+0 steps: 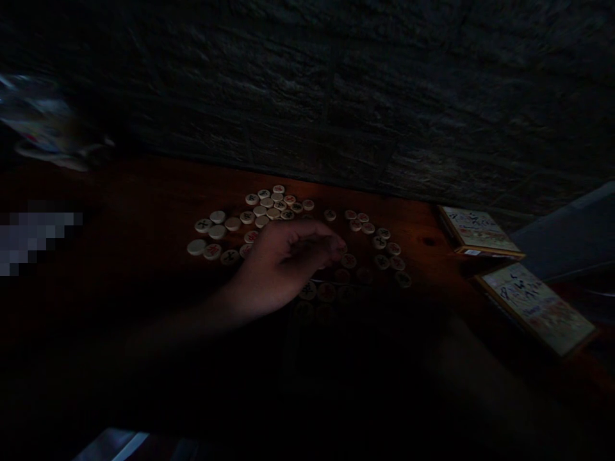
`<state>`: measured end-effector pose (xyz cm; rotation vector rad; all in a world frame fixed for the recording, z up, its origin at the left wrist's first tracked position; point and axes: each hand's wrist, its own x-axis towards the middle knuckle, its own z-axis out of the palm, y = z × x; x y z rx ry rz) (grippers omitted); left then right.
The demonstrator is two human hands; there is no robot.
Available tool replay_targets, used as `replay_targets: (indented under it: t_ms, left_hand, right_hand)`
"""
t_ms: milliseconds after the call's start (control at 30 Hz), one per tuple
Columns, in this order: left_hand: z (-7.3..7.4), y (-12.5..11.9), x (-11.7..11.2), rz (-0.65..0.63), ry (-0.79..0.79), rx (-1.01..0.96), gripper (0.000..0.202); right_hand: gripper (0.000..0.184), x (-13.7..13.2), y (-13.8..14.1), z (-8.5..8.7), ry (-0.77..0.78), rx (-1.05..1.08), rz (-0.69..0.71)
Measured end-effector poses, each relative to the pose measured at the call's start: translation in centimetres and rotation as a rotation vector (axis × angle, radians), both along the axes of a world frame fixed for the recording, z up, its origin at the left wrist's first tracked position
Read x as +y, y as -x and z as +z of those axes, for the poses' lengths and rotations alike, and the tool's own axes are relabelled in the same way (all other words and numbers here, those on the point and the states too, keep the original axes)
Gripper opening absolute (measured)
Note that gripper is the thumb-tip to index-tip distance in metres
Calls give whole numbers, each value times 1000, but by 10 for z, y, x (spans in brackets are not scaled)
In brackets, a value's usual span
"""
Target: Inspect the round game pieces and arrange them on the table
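Note:
My left hand (283, 262) hovers over the middle of a wooden table, its fingers curled and the thumb pressed to the fingertips. Whatever is in the pinch, if anything, cannot be made out. Around and beneath it lie round Chinese chess pieces (273, 213), some marked with red or black characters and some showing a blank face. A loose arc of chess pieces (379, 242) lies to the right of the fingertips. Below the hand, several chess pieces (327, 292) sit close together in deep shadow. My right hand (459, 342) is only a faint shape at the lower right, its fingers lost in darkness.
Two flat boxes with printed lids (480, 229) (538, 307) lie on the table's right side. A stone-textured wall (307, 96) rises behind the wooden table (158, 192). At the far left stands a blurred, shiny plastic-looking item (43, 121). The foreground is very dark.

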<state>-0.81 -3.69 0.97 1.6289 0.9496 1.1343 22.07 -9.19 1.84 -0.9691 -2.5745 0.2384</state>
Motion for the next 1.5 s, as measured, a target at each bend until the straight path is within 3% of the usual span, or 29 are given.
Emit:
replay_targets:
  t_ms: [1267, 1500]
  left_hand:
    - [0, 0, 0, -9, -28, 62, 15]
    - [0, -1, -1, 10, -37, 67, 15]
  right_hand:
    - [28, 3, -2, -3, -67, 6, 13]
    - [16, 3, -4, 12, -72, 64, -29]
